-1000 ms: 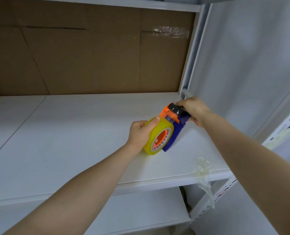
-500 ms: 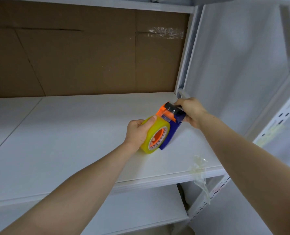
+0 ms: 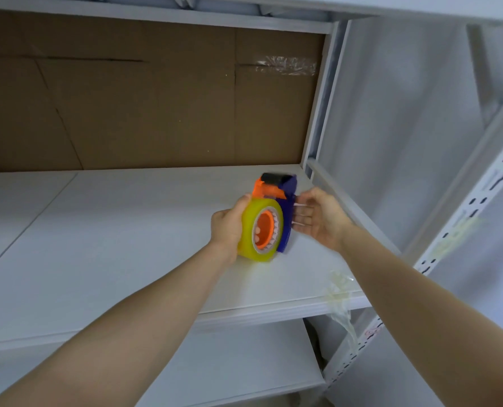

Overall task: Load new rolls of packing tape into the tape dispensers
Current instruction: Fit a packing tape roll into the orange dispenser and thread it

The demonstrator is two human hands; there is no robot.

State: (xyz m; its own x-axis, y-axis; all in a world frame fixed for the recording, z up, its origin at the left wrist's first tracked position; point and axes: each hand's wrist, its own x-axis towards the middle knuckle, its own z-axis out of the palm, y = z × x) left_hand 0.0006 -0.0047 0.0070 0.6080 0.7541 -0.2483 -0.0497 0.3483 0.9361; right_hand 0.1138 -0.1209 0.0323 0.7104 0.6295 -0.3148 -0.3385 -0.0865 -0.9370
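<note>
Lower shelf (image 3: 229,356), white, nearest, below the working level.

Two bare forearms reach up and away from the near edge.

Front right corner of the main shelf (image 3: 112,245): a crumpled scrap of clear tape (image 3: 340,292) stuck to the edge, its tail hanging down over the lip.

Right of centre on the shelf, past the scrap: the tape dispenser (image 3: 288,218), blue body, orange hub and guard, black roller at its far top end. Yellow tape roll (image 3: 249,230) sits on the orange hub, open face toward the near side. Cannot tell whether the roll's bottom edge rests on the shelf board or is just above it.

Left hand (image 3: 228,226): wrapped round the left side of the roll, thumb over the top, gripping it.

Right hand (image 3: 320,220): open, fingers straight, palm facing left, fingertips at the dispenser's blue side. Blurred; contact uncertain.

Far: brown cardboard backing (image 3: 156,107) behind the shelf, creased, with a strip of clear tape (image 3: 285,65) near its upper right. Slotted white upright (image 3: 464,215) at right.
</note>
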